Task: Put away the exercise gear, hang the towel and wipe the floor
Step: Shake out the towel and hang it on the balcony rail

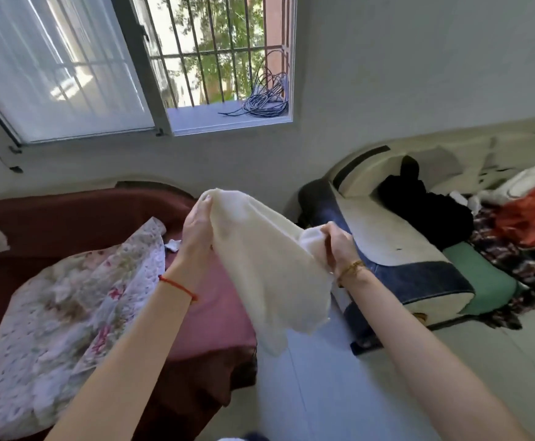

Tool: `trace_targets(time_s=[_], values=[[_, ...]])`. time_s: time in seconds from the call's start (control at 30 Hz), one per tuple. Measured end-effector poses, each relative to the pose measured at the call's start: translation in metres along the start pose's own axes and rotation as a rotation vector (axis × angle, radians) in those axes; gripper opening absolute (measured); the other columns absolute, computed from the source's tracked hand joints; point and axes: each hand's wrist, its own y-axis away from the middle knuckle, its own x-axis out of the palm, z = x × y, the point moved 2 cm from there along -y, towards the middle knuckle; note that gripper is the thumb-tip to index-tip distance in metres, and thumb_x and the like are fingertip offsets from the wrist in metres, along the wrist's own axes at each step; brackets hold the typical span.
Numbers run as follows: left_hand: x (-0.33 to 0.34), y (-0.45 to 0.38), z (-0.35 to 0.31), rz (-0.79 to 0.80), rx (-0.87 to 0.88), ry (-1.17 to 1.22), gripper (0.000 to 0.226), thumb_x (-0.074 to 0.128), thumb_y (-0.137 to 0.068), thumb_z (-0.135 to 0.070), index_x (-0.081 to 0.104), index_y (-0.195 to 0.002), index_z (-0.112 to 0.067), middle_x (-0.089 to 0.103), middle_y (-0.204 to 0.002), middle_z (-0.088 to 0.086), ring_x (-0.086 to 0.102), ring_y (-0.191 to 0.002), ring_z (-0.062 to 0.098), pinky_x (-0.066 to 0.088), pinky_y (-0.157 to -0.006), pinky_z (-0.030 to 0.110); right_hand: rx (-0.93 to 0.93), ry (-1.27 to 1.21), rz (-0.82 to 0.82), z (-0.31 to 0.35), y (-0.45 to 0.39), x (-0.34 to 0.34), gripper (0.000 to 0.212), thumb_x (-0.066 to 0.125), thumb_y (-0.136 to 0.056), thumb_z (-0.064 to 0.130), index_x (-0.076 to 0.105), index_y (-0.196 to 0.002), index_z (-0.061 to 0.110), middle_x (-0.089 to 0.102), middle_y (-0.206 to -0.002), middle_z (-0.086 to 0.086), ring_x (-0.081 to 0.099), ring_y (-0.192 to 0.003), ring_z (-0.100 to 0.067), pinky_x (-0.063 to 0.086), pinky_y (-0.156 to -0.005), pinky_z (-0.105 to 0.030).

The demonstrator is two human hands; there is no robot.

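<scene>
A cream-white towel (266, 268) hangs in the air between my two hands, above the gap between two beds. My left hand (197, 227) grips its upper left edge, fingers curled round the cloth. My right hand (338, 245) pinches the right corner of the towel lower down. The rest of the towel droops toward the pale tiled floor (317, 386). No exercise gear is plainly visible.
A bed with a dark red cover (69, 218) and a floral quilt (78, 313) is on the left. On the right a cream and navy sofa bed (396, 249) carries black, red and plaid clothes. A barred window (209, 58) with coiled cable on its sill is ahead.
</scene>
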Motion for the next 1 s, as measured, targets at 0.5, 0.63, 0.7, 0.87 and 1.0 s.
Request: trace_targets(time_s=[0.5,0.63,0.7,0.87,1.0], values=[[0.042,-0.327,0.020,-0.167,-0.035,0.109,0.023,0.043,-0.102,-0.023,0.064,-0.103,-0.014,0.066,-0.103,0.009,0.062,-0.096,0.020,0.053,-0.079,0.028,0.159,-0.216,0.247,0.132,-0.321,0.085,0.030,0.034,-0.092,0.017,0.054,-0.070,0.012,0.058,-0.074,-0.004,0.055,-0.065,-0.017,0.045,-0.058,-0.026],[0.056,-0.425,0.002,-0.154,-0.047,0.082,0.020,0.058,-0.091,-0.035,0.065,-0.096,-0.017,0.065,-0.095,0.007,0.061,-0.086,0.020,0.050,-0.070,0.030,0.261,-0.324,0.441,0.190,-0.404,0.119,0.031,0.056,-0.090,0.029,0.056,-0.060,0.019,0.053,-0.049,0.004,0.049,-0.034,-0.007,0.037,-0.033,-0.015],[0.064,-0.470,-0.008,-0.106,-0.044,0.097,0.018,0.063,-0.089,-0.036,0.062,-0.094,-0.019,0.060,-0.089,0.004,0.056,-0.084,0.018,0.045,-0.071,0.030,0.285,-0.232,0.460,0.208,-0.452,0.135,0.024,0.079,-0.072,0.036,0.067,-0.066,0.016,0.058,-0.065,0.004,0.054,-0.049,-0.008,0.034,-0.055,-0.012],[0.088,-0.564,-0.024,-0.153,-0.098,0.023,0.036,0.070,-0.087,-0.040,0.065,-0.104,-0.009,0.068,-0.093,0.007,0.065,-0.084,0.021,0.053,-0.072,0.032,0.242,-0.173,0.513,0.255,-0.520,0.176,0.020,0.069,-0.083,0.028,0.067,-0.075,0.010,0.068,-0.070,-0.003,0.063,-0.061,-0.016,0.053,-0.054,-0.026],[0.093,-0.637,-0.037,-0.173,-0.092,-0.067,0.061,0.066,-0.087,-0.051,0.062,-0.120,0.000,0.065,-0.111,0.022,0.064,-0.094,0.033,0.055,-0.081,0.040,0.215,-0.262,0.532,0.294,-0.580,0.215,0.024,0.042,-0.094,0.021,0.056,-0.078,0.010,0.060,-0.070,-0.007,0.059,-0.064,-0.018,0.054,-0.067,-0.030]])
